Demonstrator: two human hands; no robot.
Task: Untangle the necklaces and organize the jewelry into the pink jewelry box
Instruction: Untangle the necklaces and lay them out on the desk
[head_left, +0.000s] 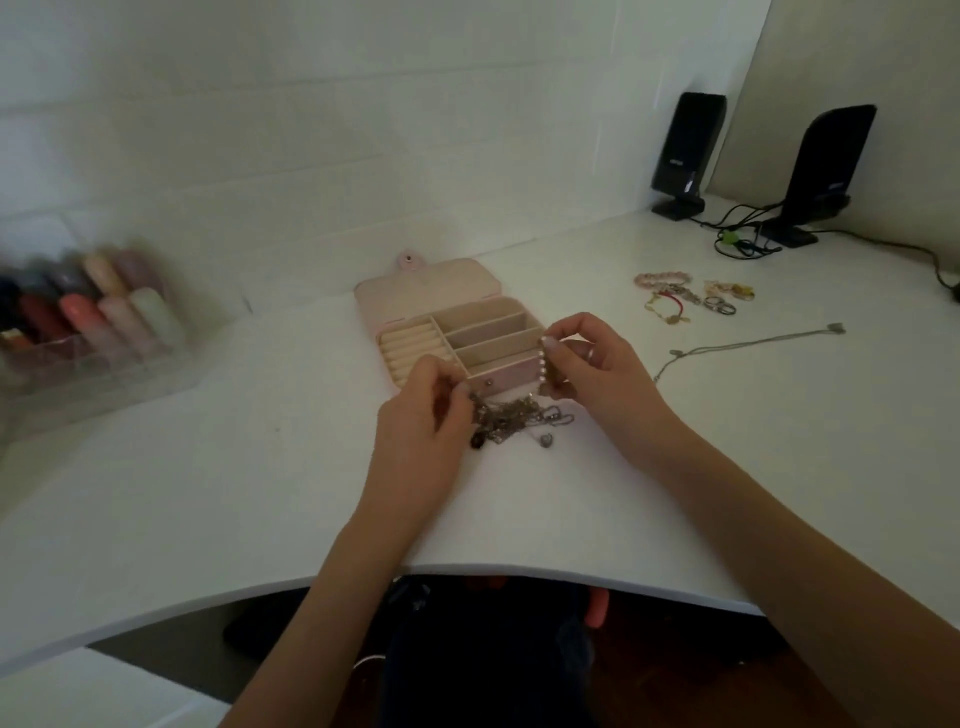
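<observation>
A pearl strand is pinched in the grip of the right hand, fingers curled round its upper end so that the pearls hang straight down, apparently to draw them clear of the knot. The left hand is clenched on chain at the near-left edge of the tangle, probably to anchor it while the strand is pulled. The tangle lies on the surface directly between and just below the two grips, its pendants trailing toward the person. Just beyond the grips stands the box, lid thrown back, its compartments exposed and seemingly unfilled, so a freed piece could be dropped in with little reach. Right of the right grip a thin chain is laid out straight, seemingly already separated. Farther right and beyond, bracelets and rings wait in a loose cluster.
</observation>
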